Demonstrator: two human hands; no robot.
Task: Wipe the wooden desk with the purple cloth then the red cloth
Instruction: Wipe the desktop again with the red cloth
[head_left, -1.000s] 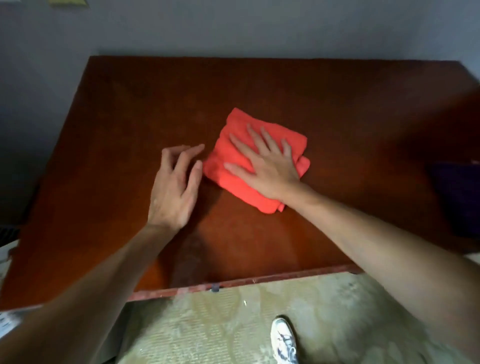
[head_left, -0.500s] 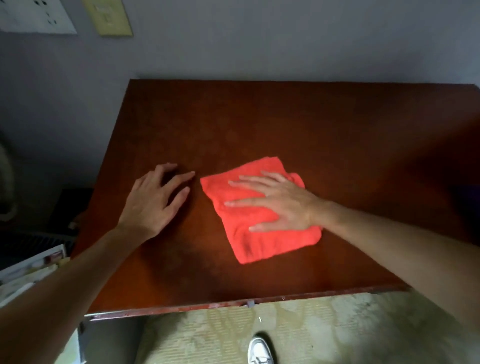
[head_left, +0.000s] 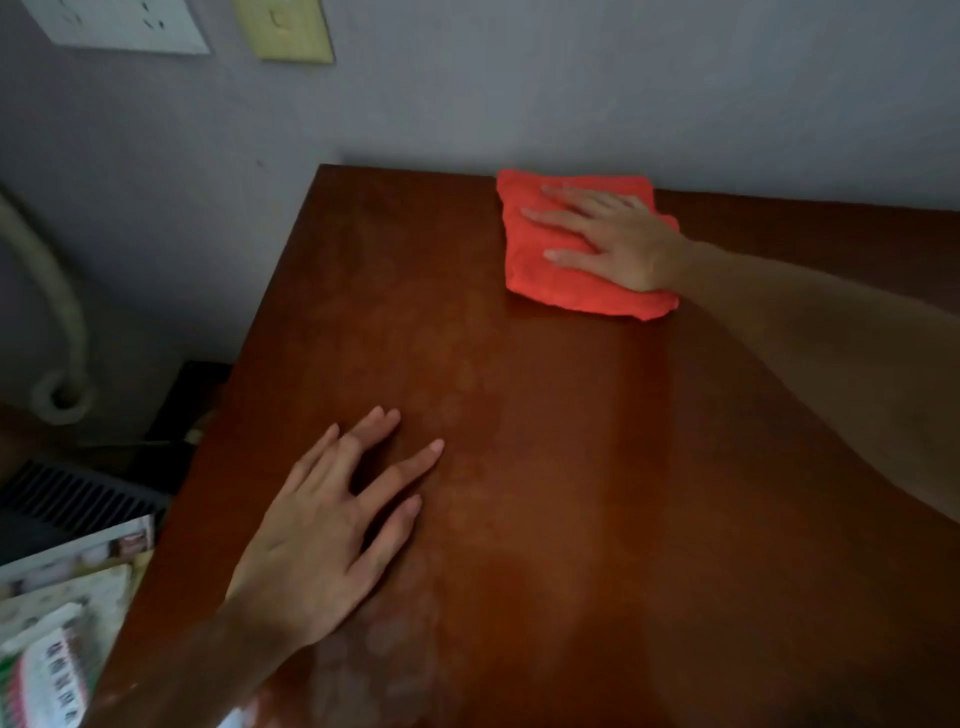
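Dim light falls on the wooden desk (head_left: 545, 441), where the right hand (head_left: 618, 239) presses flat, fingers spread, on the folded red cloth (head_left: 550, 280) at the far edge; soft, light, probably best gripped by its near fold. The left hand (head_left: 332, 530) rests open well behind.

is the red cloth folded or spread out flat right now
Folded. The red cloth is a thick compact pad with layered edges at its right corner, pressed flat under the right hand near the wooden desk's back edge.

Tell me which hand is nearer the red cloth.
Right. The right hand presses flat on the red cloth; the left hand rests on the desk, apart from it.
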